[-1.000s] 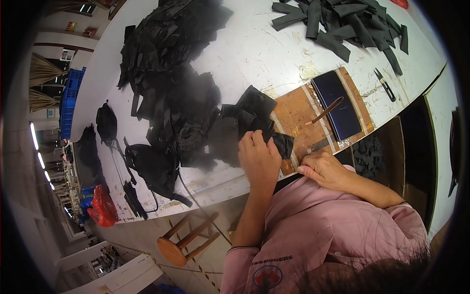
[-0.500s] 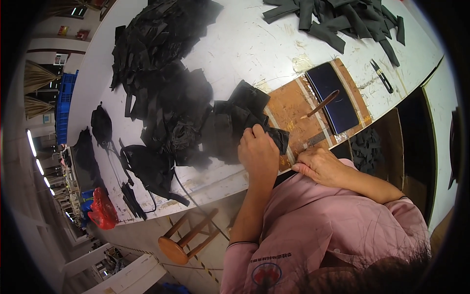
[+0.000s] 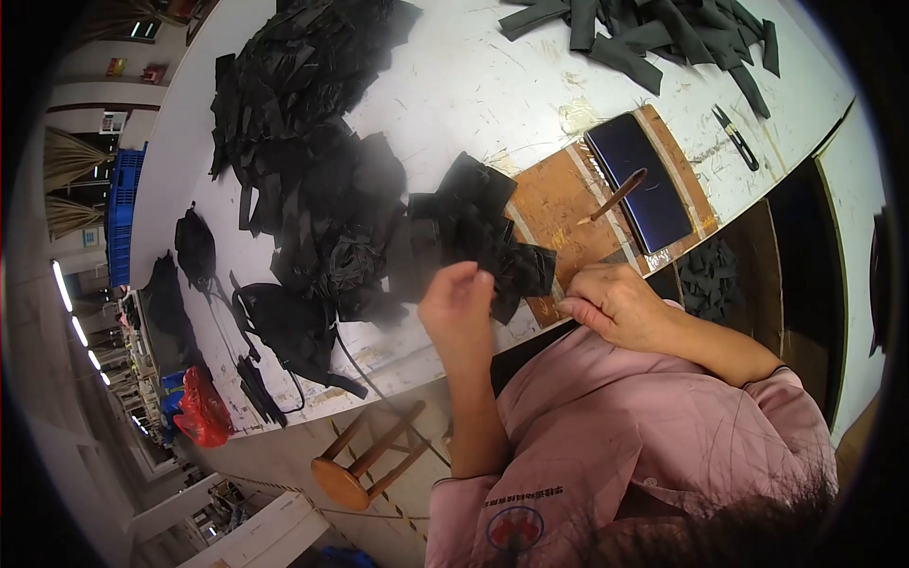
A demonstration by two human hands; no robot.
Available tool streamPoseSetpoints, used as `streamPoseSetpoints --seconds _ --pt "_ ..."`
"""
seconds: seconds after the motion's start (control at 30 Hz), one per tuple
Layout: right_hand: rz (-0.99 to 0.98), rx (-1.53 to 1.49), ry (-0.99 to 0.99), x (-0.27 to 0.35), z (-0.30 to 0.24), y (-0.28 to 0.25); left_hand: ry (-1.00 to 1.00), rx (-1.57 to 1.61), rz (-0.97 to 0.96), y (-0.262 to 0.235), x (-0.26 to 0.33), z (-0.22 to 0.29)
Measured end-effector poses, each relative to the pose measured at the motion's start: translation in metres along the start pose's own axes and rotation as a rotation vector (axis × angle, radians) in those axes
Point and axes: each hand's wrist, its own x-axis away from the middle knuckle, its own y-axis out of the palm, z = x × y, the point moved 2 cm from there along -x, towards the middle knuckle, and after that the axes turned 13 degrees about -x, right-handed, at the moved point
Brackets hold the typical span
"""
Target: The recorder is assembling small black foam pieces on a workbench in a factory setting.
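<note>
"What's blurred?"
"The left hand (image 3: 456, 308); I can't tell whether its curled fingers grip anything."
"And the right hand (image 3: 617, 308)?"
"Bar the thumb, its fingertips are out of sight."
"Anything cut off?"
"The dark grey strips (image 3: 682, 33) and the black fabric pile (image 3: 294, 85), both by the top edge."
"The phone (image 3: 653, 204)?"
"Partly covered by the brown stick (image 3: 620, 194). The background clutter (image 3: 137, 364) is too small to make out."

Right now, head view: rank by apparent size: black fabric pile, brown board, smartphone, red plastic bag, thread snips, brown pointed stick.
1. Black fabric pile
2. Brown board, partly covered
3. Smartphone
4. Red plastic bag
Not ranked further: thread snips and brown pointed stick look about alike, both smallest.
</note>
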Motion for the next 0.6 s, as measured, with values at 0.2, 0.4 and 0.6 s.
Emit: streamPoseSetpoints --seconds 0.2,0.4,0.6 --pt "0.248 -0.234 -0.139 -0.014 -0.037 -0.007 -0.053 0.395 -0.310 0.007 0.031 0.041" --pt "0.294 -0.122 -0.168 -0.015 -0.040 -0.009 0.273 0.064 -0.056 0.019 0.041 0.043" --pt "0.264 -0.073 -0.230 -0.017 -0.027 -0.006 0.296 0.051 -0.020 0.022 0.041 0.036"
